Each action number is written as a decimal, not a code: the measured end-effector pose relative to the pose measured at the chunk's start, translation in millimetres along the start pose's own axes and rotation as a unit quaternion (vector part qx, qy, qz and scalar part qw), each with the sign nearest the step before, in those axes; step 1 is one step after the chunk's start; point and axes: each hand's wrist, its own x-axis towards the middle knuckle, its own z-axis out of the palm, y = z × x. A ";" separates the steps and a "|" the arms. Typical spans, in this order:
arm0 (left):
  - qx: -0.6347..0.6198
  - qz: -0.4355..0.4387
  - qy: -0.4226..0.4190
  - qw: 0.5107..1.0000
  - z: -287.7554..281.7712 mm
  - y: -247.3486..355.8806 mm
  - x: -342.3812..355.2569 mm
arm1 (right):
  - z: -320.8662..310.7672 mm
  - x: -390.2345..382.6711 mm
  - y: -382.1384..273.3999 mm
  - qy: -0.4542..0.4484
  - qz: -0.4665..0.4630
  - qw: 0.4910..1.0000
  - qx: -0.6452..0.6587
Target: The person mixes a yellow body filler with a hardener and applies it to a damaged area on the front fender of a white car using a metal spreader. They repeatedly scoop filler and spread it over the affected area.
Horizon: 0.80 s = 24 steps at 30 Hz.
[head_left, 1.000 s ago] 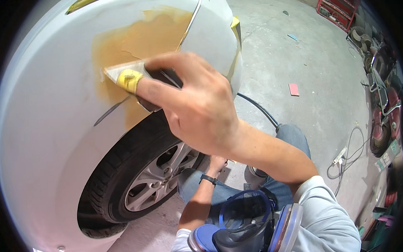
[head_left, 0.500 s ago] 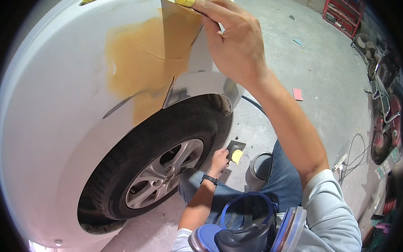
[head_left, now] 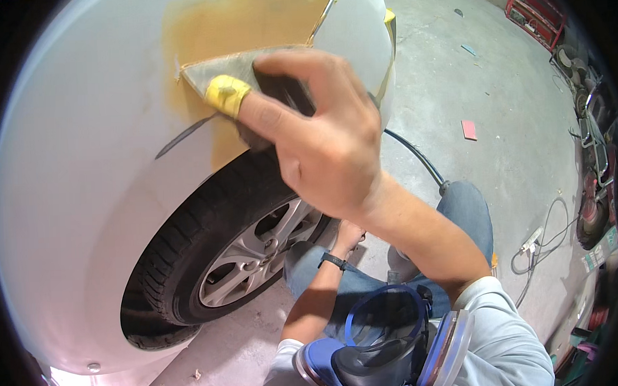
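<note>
One sanding block (head_left: 250, 76), faced with grey paper, lies flat against the white car panel (head_left: 78, 201), on the lower edge of the tan filler patch (head_left: 242, 22) just above the wheel arch. The right hand (head_left: 321, 141) is spread over the block and closed on it, its fingers pressing it to the panel; a yellow tape wrap (head_left: 227, 95) covers the fingertip nearest the block's left corner. Half a second ago the block stood high on the panel, at the top of the patch near the panel seam; a second ago it lay about where it lies now. So it has gone up the patch and come down again, which reads as one full sanding stroke in a back-and-forth run, with the patch looking unchanged. Below the arch sits the tyre (head_left: 208, 230) with its silver wheel. The left hand (head_left: 351, 234), wearing a dark wristband, hangs low beside the wheel; whether it holds anything I cannot tell. A blue respirator (head_left: 389, 353) hangs at the chest, and a dark hose (head_left: 417, 158) runs over the concrete floor (head_left: 499, 179) past the knee.
</note>
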 end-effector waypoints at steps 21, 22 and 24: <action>-0.209 0.050 0.011 0.977 -10.6 -2.9 -29.3 | 18.7 -48.6 -27.3 0.063 -0.011 0.998 -0.001; -0.196 0.048 0.012 0.979 -12.3 -4.5 -28.4 | 25.5 -50.5 -29.1 0.068 -0.009 0.998 -0.008; -0.100 0.043 0.026 0.994 -13.6 -8.0 -24.8 | 27.9 -57.1 -35.4 0.065 -0.001 0.998 -0.011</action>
